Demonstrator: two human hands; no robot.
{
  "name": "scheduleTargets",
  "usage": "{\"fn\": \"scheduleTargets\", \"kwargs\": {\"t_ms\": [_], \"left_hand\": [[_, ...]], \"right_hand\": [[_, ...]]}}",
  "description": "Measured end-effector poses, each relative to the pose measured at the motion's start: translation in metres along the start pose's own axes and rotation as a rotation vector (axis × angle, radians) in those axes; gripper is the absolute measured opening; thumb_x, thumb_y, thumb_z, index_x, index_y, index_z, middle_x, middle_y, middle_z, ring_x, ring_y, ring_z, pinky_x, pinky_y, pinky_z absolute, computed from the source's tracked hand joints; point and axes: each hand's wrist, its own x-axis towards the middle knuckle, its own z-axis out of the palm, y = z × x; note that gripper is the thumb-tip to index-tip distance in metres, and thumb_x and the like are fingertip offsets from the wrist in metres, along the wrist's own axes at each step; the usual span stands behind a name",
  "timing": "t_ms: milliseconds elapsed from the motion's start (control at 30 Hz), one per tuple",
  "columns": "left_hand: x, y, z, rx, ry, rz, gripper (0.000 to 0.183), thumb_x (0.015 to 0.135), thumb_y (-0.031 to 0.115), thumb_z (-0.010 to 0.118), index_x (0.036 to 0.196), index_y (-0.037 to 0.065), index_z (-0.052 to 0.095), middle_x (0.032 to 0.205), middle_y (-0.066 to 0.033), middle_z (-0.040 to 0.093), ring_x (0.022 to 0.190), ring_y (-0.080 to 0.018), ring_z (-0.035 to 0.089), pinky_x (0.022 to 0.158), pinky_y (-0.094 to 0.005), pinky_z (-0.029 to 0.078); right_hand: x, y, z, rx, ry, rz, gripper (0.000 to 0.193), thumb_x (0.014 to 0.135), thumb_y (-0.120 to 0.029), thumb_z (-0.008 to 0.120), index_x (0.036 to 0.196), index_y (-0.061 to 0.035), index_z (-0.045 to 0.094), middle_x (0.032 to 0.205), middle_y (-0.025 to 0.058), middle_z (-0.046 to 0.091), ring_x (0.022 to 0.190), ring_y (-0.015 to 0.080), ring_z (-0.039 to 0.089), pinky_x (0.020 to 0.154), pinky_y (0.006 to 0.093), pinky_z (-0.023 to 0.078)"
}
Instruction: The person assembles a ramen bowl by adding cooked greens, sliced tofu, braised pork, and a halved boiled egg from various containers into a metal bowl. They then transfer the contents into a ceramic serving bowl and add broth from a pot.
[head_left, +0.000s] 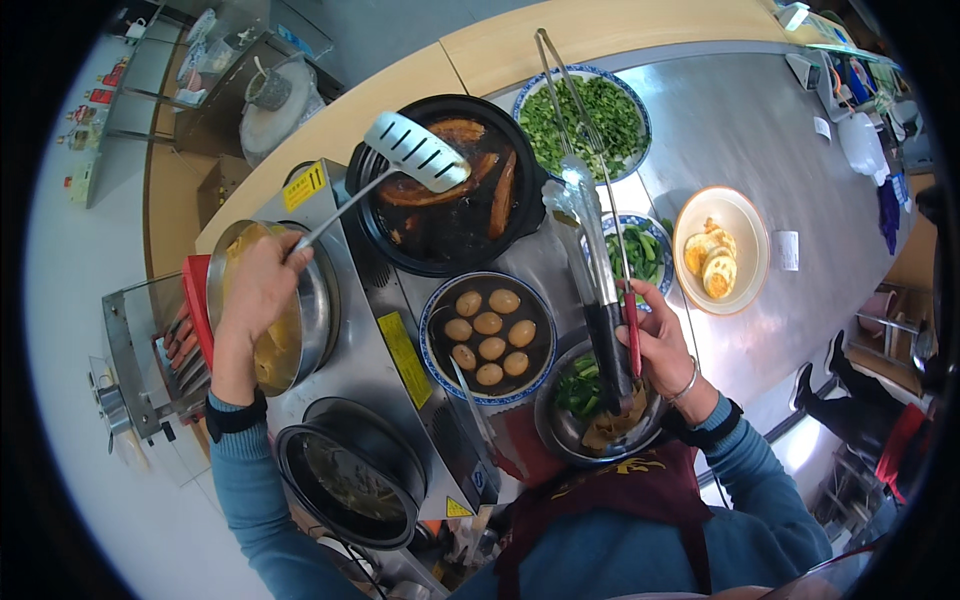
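My left hand (262, 285), closed round its handle, holds a slotted turner (405, 145) over a black pot (440, 262). Pieces of browned meat (502, 195) sit in the pot's dark liquid. Below that hand is a steel pot (325, 320) with yellowish contents. My right hand (662, 345) is closed round the red handle of a long thin metal fork (622, 245). Black-handled tongs (585, 220) run alongside and seem held with it. Under them stands a steel bowl (560, 440) with leafy greens and a brown piece.
Brown eggs (487, 322) fill a blue-rimmed bowl (440, 375) between the pots. Chopped greens (545, 130) and a cream bowl (755, 280) of fried eggs stand right. A dark oval pot (300, 470) is lower left. At far right, another person's legs (870, 410) show.
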Motion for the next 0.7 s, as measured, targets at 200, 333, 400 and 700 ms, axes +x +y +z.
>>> {"fn": "scheduleTargets", "kwargs": {"t_ms": [200, 333, 400, 700], "left_hand": [[-0.022, 0.011, 0.038, -0.495, -0.289, -0.221, 0.033, 0.101, 0.026, 0.059, 0.104, -0.005, 0.069, 0.068, -0.0053, 0.057, 0.065, -0.0153, 0.054, 0.063, -0.0335, 0.046], [-0.029, 0.031, 0.064, -0.307, -0.204, -0.089, 0.033, 0.101, 0.026, 0.058, 0.104, -0.005, 0.069, 0.073, -0.0122, 0.065, 0.069, -0.0237, 0.064, 0.066, -0.0381, 0.049], [-0.036, 0.042, 0.070, -0.234, -0.116, 0.010, 0.030, 0.101, 0.024, 0.058, 0.100, -0.003, 0.068, 0.070, -0.0117, 0.064, 0.067, -0.0245, 0.065, 0.063, -0.0392, 0.049], [-0.074, 0.070, 0.054, 0.188, 0.074, -0.100, 0.032, 0.100, 0.026, 0.056, 0.116, 0.001, 0.069, 0.101, -0.0282, 0.071, 0.098, -0.0455, 0.067, 0.089, -0.0515, 0.053]], "right_hand": [[-0.003, 0.002, -0.006, -0.014, -0.006, 0.011, 0.063, 0.089, 0.004, 0.069, 0.145, -0.0078, 0.041, 0.106, 0.0012, 0.063, 0.091, 0.0070, 0.060, 0.079, 0.0215, 0.050], [-0.012, 0.002, -0.012, -0.004, -0.030, -0.010, 0.065, 0.090, 0.005, 0.067, 0.147, -0.0082, 0.040, 0.109, 0.0026, 0.064, 0.092, 0.0079, 0.062, 0.079, 0.0211, 0.051], [-0.015, 0.002, -0.017, -0.021, -0.022, -0.024, 0.064, 0.089, 0.001, 0.071, 0.146, -0.0080, 0.042, 0.107, 0.0054, 0.068, 0.090, 0.0109, 0.067, 0.078, 0.0228, 0.054], [-0.033, 0.001, -0.037, 0.023, -0.010, 0.019, 0.067, 0.090, 0.006, 0.067, 0.149, -0.0071, 0.039, 0.110, 0.0032, 0.063, 0.092, 0.0081, 0.062, 0.080, 0.0213, 0.051]]}}
